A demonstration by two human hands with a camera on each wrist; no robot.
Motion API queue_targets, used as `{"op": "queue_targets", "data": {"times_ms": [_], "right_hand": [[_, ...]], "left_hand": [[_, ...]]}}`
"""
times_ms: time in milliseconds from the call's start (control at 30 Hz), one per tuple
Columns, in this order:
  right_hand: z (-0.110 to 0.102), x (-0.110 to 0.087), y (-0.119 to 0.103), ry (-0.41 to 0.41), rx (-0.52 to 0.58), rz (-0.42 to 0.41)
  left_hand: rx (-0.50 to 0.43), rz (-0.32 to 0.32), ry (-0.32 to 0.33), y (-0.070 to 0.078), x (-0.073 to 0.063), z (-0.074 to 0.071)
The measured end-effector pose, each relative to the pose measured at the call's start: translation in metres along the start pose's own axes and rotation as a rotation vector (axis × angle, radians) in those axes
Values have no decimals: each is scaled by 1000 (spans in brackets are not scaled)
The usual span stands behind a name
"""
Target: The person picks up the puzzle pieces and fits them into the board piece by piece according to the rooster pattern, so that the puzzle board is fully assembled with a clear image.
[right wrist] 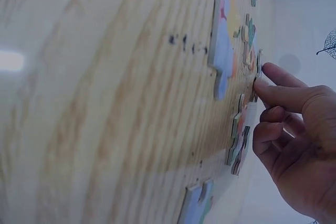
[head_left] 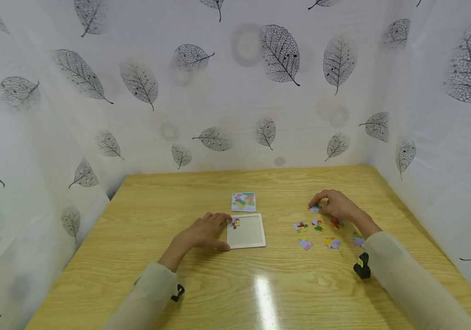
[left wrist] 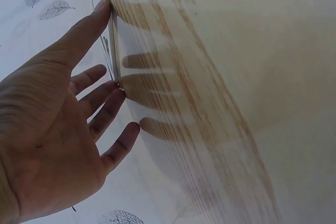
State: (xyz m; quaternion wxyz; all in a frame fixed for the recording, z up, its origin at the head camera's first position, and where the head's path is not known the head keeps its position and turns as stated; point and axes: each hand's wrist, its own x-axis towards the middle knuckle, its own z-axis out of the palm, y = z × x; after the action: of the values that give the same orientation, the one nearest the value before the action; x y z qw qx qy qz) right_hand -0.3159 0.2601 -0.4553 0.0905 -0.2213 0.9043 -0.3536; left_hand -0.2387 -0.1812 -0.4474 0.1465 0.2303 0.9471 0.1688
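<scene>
Pinching jigsaw piece (head_left: pixel 314 209), right hand (head_left: pixel 337 206) sits well right of puzzle tray (head_left: pixel 252 233), at far side of loose pieces (head_left: pixel 332 243); left hand (head_left: pixel 204 232), fingers extended, touches tray's left edge. Piece's long axis unclear.
</scene>
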Motion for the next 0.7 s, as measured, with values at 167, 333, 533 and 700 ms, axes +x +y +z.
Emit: {"op": "queue_targets", "data": {"times_ms": [167,333,533,700], "right_hand": [[2,1,-1,7,-33,-25],[6,3,-5,12,-7,-20],[14,9,-18,33,15,-70],[23,16,-29,26,32,-107]], "left_hand": [[6,4,-15,4,-2,-4],[-5,0,-20,5,-4,-6],[16,9,-35,4,-3,-5],[22,19,-37,2,-3,-3]]}}
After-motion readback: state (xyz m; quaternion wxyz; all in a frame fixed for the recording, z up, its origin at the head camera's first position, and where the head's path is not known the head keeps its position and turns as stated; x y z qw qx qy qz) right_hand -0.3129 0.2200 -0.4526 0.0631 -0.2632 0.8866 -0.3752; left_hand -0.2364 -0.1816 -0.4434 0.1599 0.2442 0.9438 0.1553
